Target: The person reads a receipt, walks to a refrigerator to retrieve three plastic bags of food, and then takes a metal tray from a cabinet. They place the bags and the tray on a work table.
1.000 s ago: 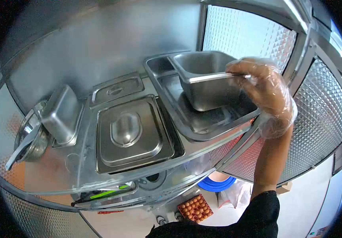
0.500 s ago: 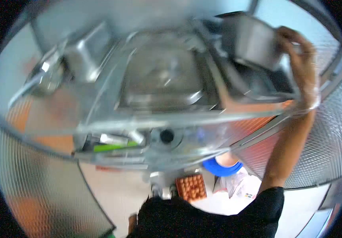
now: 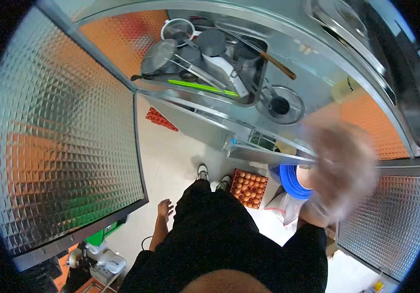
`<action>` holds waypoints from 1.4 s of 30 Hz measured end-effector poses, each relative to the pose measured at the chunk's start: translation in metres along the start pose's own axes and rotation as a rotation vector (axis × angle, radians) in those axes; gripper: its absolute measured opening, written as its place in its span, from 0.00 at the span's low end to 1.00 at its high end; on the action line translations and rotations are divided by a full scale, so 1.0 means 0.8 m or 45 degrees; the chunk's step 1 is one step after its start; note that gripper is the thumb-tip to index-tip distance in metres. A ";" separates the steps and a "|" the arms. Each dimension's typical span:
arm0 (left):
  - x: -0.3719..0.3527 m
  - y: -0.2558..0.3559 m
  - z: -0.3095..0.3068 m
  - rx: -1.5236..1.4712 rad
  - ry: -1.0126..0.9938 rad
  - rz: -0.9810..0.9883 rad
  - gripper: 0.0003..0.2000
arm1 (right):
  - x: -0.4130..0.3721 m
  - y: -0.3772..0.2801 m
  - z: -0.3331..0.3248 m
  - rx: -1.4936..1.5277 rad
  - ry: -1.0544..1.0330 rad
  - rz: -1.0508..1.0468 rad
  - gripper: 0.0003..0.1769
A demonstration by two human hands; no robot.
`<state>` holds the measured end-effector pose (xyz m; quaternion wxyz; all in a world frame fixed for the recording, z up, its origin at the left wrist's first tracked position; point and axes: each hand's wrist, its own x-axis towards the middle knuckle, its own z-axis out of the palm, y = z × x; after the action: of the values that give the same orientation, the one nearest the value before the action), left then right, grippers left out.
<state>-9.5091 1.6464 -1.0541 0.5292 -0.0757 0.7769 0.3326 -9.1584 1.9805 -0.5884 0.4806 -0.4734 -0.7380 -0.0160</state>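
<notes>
My right hand [image 3: 344, 158] is smeared by motion in front of the lower shelf's right end, so its fingers cannot be made out. Nearest to it are a round clear lid-like piece with a dark knob [image 3: 280, 105] on the shelf and a blue tub [image 3: 292, 181] below. Down by my side hangs my left hand [image 3: 165, 209], open and holding nothing, its fingers apart. On the shelf, a metal tray [image 3: 263, 53] holds a strainer [image 3: 178, 30], several dark cups [image 3: 211, 42], a bright green stick [image 3: 202, 88] and a wooden-handled tool [image 3: 280, 67].
Textured glass doors stand swung out at left [image 3: 73, 146] and right [image 3: 390, 219]. A metal container [image 3: 346, 29] sits on the upper shelf. A red tray of eggs [image 3: 249, 188] lies on the floor near my shoes, beside a plastic bag [image 3: 285, 207].
My right hand has come away from the metal container on the upper shelf and moved down. The view has tilted downward, showing the lower shelf, the floor and my left hand.
</notes>
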 end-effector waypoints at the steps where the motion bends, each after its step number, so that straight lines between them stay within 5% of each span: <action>1: 0.003 -0.008 -0.004 -0.089 0.034 -0.057 0.21 | 0.034 -0.006 0.047 -0.032 -0.407 -0.357 0.14; 3: 0.017 -0.031 -0.017 -0.085 -0.032 -0.046 0.22 | 0.022 0.049 0.166 -0.122 -0.533 -0.485 0.16; 5: 0.016 -0.029 -0.024 -0.144 -0.045 -0.036 0.22 | 0.034 0.075 0.244 -0.616 -1.009 -0.250 0.20; 7: 0.040 -0.043 -0.036 -0.214 -0.070 0.061 0.22 | 0.037 0.097 0.293 -0.826 -1.066 -0.277 0.22; 10: 0.036 -0.025 -0.052 -0.078 -0.090 -0.031 0.23 | 0.049 0.110 0.311 -0.779 -1.023 -0.240 0.12; 11: 0.046 -0.030 -0.063 -0.011 -0.217 -0.015 0.37 | 0.058 0.109 0.310 -0.780 -1.024 -0.230 0.12; 14: 0.136 -0.057 -0.131 0.270 -0.418 0.010 0.36 | 0.100 0.140 0.309 -0.579 -1.143 -0.109 0.14; 17: 0.100 -0.023 -0.143 0.337 -0.236 0.107 0.36 | 0.109 0.191 0.318 -0.407 -1.030 -0.358 0.17; 19: 0.057 0.025 -0.132 0.354 -0.116 0.319 0.36 | 0.122 0.179 0.311 -0.275 -0.977 -0.118 0.20; 23: -0.054 0.145 -0.086 0.463 0.118 1.055 0.37 | 0.084 0.168 0.307 -0.691 -0.958 -0.156 0.20; 24: -0.078 0.171 -0.069 0.489 0.155 1.250 0.37 | 0.073 0.135 0.279 -0.877 -0.786 -0.135 0.18; 26: -0.117 0.208 -0.040 0.545 0.204 1.554 0.37 | 0.055 0.058 0.201 -0.590 -0.244 -0.239 0.15; 28: -0.133 0.227 -0.017 0.651 0.206 1.738 0.38 | 0.006 0.013 0.134 -0.373 0.138 -0.257 0.08; 30: -0.135 0.228 0.015 0.679 0.195 1.836 0.38 | -0.093 -0.012 0.079 -0.133 0.156 0.177 0.09; 32: -0.117 0.230 0.039 0.414 0.102 2.286 0.39 | -0.225 -0.007 0.033 -0.170 -0.083 0.358 0.06; 33: -0.115 0.236 0.055 0.405 0.089 2.328 0.39 | -0.300 -0.002 0.010 -0.168 -0.223 0.416 0.07; 35: -0.121 0.235 0.098 0.884 0.446 2.325 0.39 | -0.465 -0.017 -0.034 -0.301 -0.328 0.605 0.08; 36: -0.125 0.235 0.125 0.802 0.425 2.276 0.39 | -0.562 -0.028 -0.067 -0.406 -0.541 0.852 0.07; 37: -0.123 0.233 0.153 0.718 0.366 2.233 0.40 | -0.622 -0.050 -0.102 -0.273 -0.473 1.027 0.06; 39: -0.007 0.224 0.197 1.222 1.227 2.188 0.36 | -0.719 -0.103 -0.173 -0.133 -0.125 1.291 0.06; 41: -0.198 0.193 0.251 0.896 0.691 2.578 0.31 | -0.773 -0.128 -0.231 -0.181 0.030 1.543 0.07; 42: -0.186 0.175 0.273 0.978 0.645 2.491 0.29 | -0.794 -0.129 -0.274 -0.320 0.075 1.536 0.07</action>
<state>-9.3426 1.8495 -0.9111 -0.1536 0.6818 0.6397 0.3200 -9.0231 1.3848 -0.8863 0.3656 -0.8598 -0.3192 0.1587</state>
